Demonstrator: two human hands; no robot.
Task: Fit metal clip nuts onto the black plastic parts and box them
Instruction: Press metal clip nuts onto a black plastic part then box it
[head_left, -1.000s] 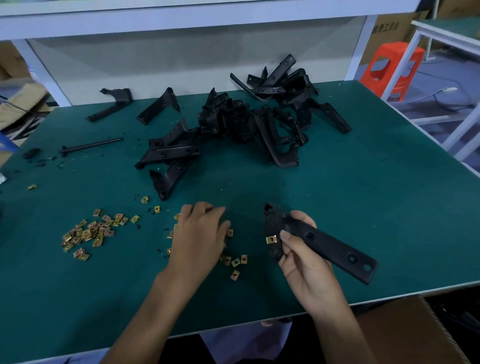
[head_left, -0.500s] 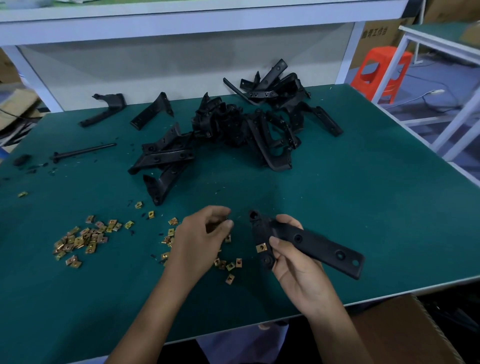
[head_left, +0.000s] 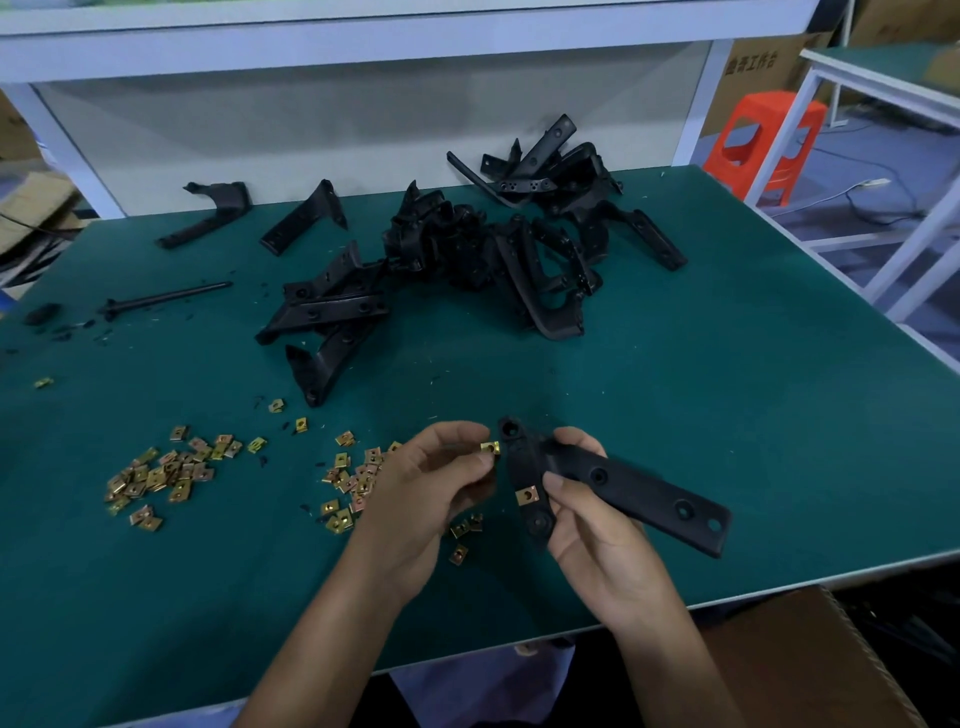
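Note:
My right hand (head_left: 587, 525) grips a black plastic bracket (head_left: 623, 480) above the table's front edge, its long arm pointing right. One brass clip nut (head_left: 527, 495) sits fitted on the bracket's short end. My left hand (head_left: 431, 488) pinches a second clip nut (head_left: 490, 447) between thumb and fingertips, right beside the bracket's upper end with the round hole. Loose clip nuts (head_left: 353, 480) lie on the green mat under and left of my left hand. A bigger scatter of clip nuts (head_left: 166, 473) lies further left.
A heap of black brackets (head_left: 483, 249) fills the middle back of the green table (head_left: 727, 389). Two single brackets (head_left: 208, 215) and a thin black rod (head_left: 166, 299) lie at the back left. A cardboard box (head_left: 810, 660) stands below the front right edge. An orange stool (head_left: 763, 140) stands beyond.
My left hand lifted off the loose nuts with one clip nut pinched and brought it to the bracket's upper end. My right hand kept hold of the bracket.

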